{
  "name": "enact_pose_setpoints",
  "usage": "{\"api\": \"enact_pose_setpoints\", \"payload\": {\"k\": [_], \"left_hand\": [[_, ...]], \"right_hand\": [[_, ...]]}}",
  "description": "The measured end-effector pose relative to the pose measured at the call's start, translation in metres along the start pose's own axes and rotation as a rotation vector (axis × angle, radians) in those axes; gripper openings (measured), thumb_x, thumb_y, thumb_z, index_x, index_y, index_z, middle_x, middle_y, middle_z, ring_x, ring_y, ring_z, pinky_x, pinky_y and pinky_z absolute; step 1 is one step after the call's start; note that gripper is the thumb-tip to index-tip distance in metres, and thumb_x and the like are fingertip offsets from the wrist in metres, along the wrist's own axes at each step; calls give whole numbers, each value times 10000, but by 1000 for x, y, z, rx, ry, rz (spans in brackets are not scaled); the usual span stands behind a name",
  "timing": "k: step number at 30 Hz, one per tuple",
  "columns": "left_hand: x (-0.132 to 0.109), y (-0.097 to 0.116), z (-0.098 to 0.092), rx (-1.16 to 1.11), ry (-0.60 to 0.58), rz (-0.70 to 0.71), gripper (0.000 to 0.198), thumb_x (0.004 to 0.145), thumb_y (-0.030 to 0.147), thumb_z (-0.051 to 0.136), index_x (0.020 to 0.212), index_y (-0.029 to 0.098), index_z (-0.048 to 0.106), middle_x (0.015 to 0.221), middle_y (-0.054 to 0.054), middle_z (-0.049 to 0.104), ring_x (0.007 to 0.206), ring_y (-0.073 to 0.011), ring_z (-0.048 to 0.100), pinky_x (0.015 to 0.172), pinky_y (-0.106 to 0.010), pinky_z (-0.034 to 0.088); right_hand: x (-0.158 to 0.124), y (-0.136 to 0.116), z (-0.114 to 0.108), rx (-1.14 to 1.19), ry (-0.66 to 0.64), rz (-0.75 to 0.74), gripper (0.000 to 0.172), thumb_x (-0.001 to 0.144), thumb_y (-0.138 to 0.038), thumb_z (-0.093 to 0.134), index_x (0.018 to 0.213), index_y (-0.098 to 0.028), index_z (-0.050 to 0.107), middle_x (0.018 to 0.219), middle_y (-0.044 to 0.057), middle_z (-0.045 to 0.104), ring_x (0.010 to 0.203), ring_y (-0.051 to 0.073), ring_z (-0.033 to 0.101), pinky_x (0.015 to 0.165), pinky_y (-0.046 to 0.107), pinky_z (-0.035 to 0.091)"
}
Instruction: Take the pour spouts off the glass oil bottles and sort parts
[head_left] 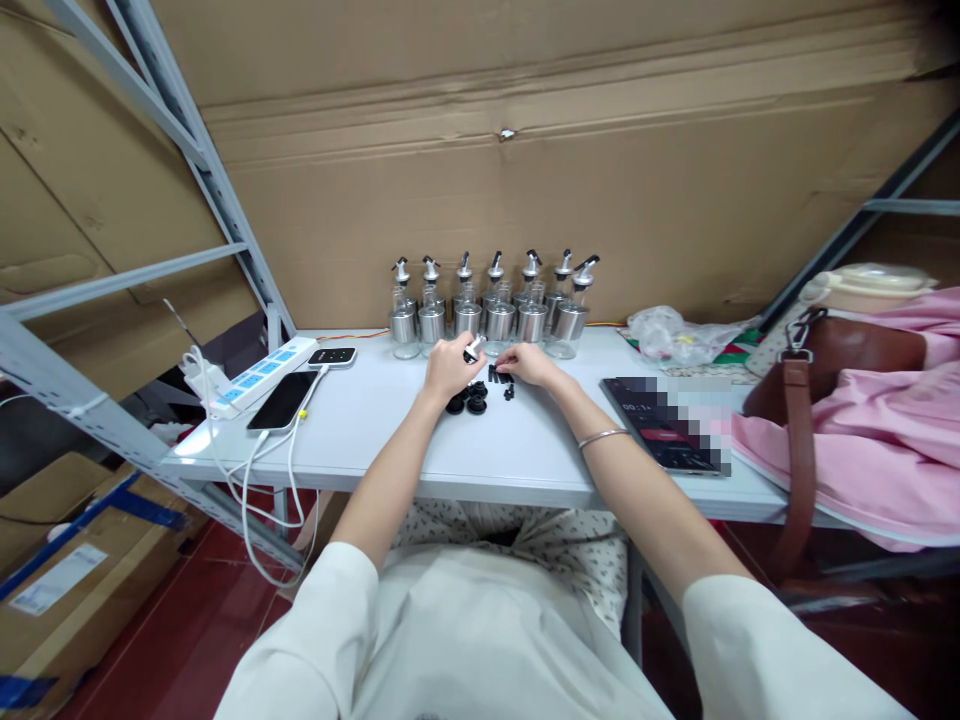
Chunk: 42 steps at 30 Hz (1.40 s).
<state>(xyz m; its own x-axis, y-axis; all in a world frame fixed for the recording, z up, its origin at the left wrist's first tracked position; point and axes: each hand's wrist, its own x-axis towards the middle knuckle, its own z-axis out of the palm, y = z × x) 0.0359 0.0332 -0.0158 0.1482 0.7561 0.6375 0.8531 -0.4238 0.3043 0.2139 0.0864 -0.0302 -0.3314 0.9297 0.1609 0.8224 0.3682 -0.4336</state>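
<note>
My left hand (448, 367) is closed around a small pourer spout (474, 349) with a black and silver tip, held just above the white table (390, 440). My right hand (529, 364) rests on the table with its fingers pinched among several small black parts (501, 377). More black round caps (469, 402) lie below my left hand. Behind both hands stands a row of several glass bottles (487, 315) with steel bands and pourer tops.
A black phone (283, 400) on a white cable, a small device (331, 356) and a white power strip (251, 378) lie at the left. A tablet (664, 425), a crumpled plastic bag (667, 335), a brown bag (832, 360) and pink cloth (862, 440) fill the right. Cardboard backs the table.
</note>
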Motion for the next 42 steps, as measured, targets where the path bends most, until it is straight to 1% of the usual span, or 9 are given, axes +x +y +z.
{"api": "enact_pose_setpoints", "payload": {"k": [7,15,20,26,29,32,34,36,42], "left_hand": [[0,-1,0,2,18,10,76,800,277,578,780,204,574,671,2,629,669,-164,589,679,-252,389],[1,-1,1,7,-3,0,90,800,284,573,795,195,587,680,-8,634,674,-169,591,675,-255,383],[0,0,1,1,-16,0,96,802,290,566,804,197,588,686,-10,642,668,-173,592,661,-257,378],[1,-1,1,-7,-20,-6,94,800,292,565,798,200,584,696,-11,648,675,-177,597,666,-260,377],[0,0,0,-29,-39,-8,98,800,299,565,789,204,582,680,-6,644,666,-173,596,649,-254,367],[0,1,-1,-58,-65,-8,119,804,322,574,785,205,577,677,-4,645,658,-165,596,633,-246,354],[-1,2,-2,-67,-76,-10,155,809,354,582,780,202,571,680,-9,648,665,-167,599,625,-244,343],[-1,3,-3,-69,-87,-14,199,813,392,586,770,198,564,680,-17,647,673,-172,601,617,-244,332],[0,-2,-1,-107,-99,-4,327,816,521,560,774,197,553,650,-3,608,637,-157,564,601,-234,317]], "right_hand": [[1,-1,1,-27,32,4,149,780,-190,643,830,-120,764,740,48,725,665,130,599,644,206,424],[-2,-4,-6,-19,-10,68,134,749,-185,678,836,-123,759,773,61,728,741,158,624,687,219,436],[-5,-5,-7,47,-13,129,103,716,-92,670,782,-120,745,555,15,657,613,140,619,655,209,453],[-5,-7,-2,183,39,236,70,735,-59,647,752,-100,701,532,26,639,509,125,610,587,204,466],[-9,-11,-9,221,97,264,72,767,-130,646,701,-118,671,520,19,613,501,119,587,581,210,455],[-14,-22,-18,429,176,182,199,839,-244,584,689,-127,644,574,15,595,521,90,524,549,200,416],[-17,-30,-21,686,111,79,260,872,-330,543,742,-129,644,623,12,590,543,77,501,531,191,399],[-20,-38,-21,855,8,-4,312,860,-418,555,771,-130,636,618,1,570,557,74,494,528,186,393],[-22,-45,-16,994,-46,-121,424,775,-533,621,623,-175,451,545,-49,444,506,63,428,490,198,340]]}}
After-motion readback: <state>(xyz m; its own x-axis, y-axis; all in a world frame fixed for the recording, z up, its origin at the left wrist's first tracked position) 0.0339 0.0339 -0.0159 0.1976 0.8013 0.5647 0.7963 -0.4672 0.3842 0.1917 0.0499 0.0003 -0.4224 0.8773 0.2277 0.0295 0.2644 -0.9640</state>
